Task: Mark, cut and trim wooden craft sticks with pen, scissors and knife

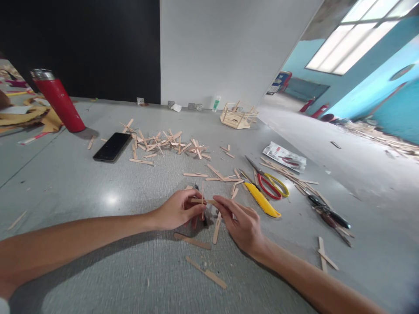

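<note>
I count one grey table [131,261] on my feed, its far edge along an upright board. One red flask [67,102] stands toward the left of that edge. Two hands work mid-table, both pinching: the left hand [178,211] and the right hand [244,223]. I see one wooden frame [238,118] by the far right corner. Toward the right edge lie one pair of scissors [266,179], one yellow knife [262,199] just beside it, and one white packet [284,156]. One phone [112,147] lies near the flask.

The heap of loose sticks [198,149] toward the far edge is too tangled for me to count; two crossed sticks [322,253] lie nearer the right edge. Between the hands, my left fingertips grasp one flat stick [196,200], its long axis roughly parallel to the far edge, pointing at the right hand. My right fingertips grip wood there; I cannot tell whether it is the same piece. One thin stick [203,192] crosses it, pointing toward the far edge.
</note>
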Available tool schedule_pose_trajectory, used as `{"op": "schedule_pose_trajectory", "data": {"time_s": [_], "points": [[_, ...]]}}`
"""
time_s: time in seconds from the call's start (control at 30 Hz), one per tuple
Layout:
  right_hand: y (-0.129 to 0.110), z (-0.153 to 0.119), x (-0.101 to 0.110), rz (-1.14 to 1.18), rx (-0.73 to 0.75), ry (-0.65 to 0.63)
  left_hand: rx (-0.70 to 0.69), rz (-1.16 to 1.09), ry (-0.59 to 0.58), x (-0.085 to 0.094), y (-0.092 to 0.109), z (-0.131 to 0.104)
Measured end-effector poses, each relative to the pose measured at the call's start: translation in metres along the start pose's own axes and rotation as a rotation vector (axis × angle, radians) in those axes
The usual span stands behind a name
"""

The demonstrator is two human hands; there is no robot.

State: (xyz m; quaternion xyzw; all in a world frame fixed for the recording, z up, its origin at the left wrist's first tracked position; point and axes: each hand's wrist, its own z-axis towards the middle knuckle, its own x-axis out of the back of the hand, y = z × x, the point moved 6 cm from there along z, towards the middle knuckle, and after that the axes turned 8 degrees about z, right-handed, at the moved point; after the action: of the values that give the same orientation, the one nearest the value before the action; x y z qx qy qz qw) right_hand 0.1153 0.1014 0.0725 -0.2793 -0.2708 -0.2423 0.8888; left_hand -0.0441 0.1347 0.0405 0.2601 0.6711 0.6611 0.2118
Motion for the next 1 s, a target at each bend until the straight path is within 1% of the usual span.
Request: {"op": "schedule_pose_trajectory", "data": {"time_s": [0.53,0.77,1.0], "points": [[-0.0023,0.0016,-0.0002,0.024,0.015,-0.013,0.014,0.012,0.014,0.0015,-0.0043,-0.001],[-0.0022,0.0015,-0.0001,0.023,0.017,-0.021,0.023,0.004,0.013,0.0004,-0.0008,-0.0021],[-0.0013,0.0007,-0.0034,0.028,0.05,-0.033,0.048,-0.011,0.022,0.0017,-0.004,-0.0015]]}}
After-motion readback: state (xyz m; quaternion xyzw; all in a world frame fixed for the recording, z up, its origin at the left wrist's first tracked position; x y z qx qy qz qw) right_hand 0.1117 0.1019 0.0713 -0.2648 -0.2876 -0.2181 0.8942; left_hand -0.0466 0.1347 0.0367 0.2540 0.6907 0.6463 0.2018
